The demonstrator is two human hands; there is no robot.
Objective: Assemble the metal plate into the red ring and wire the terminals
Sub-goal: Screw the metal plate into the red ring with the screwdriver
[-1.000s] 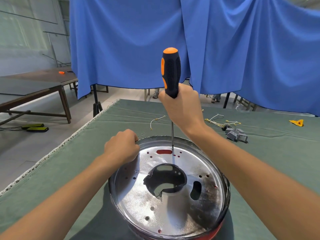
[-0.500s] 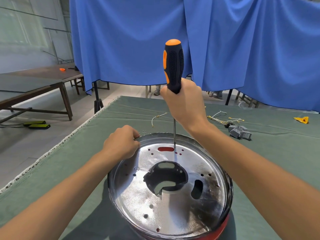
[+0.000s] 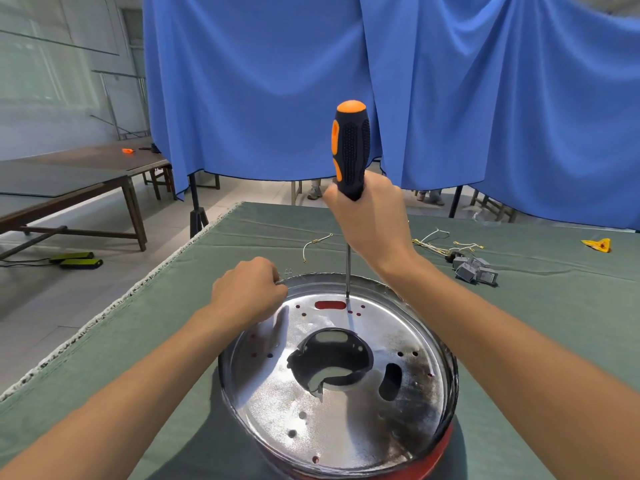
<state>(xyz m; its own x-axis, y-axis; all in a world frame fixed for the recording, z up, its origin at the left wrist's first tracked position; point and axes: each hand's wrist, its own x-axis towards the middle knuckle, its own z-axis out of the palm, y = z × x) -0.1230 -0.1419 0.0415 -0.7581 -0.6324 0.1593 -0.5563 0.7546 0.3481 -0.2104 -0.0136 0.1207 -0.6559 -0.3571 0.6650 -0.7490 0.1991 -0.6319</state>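
The shiny round metal plate (image 3: 349, 410) sits inside the red ring (image 3: 437, 460), of which only a strip shows at the lower right. My right hand (image 3: 372, 223) grips a black and orange screwdriver (image 3: 350, 150) upright. Its shaft runs down to the plate's far side, just right of a red slot (image 3: 330, 304). My left hand (image 3: 247, 292) is curled on the plate's far left rim (image 3: 311, 278); its fingertips are hidden.
On the green table cloth (image 3: 173, 323) lie a loose wire (image 3: 313, 245), a bundle of wires (image 3: 446, 242), grey terminal blocks (image 3: 474, 270) and a yellow piece (image 3: 597, 244). The table's left edge is close. A blue curtain (image 3: 415, 81) hangs behind.
The view shifted a little; the screwdriver and both hands stay at the same places on the plate.
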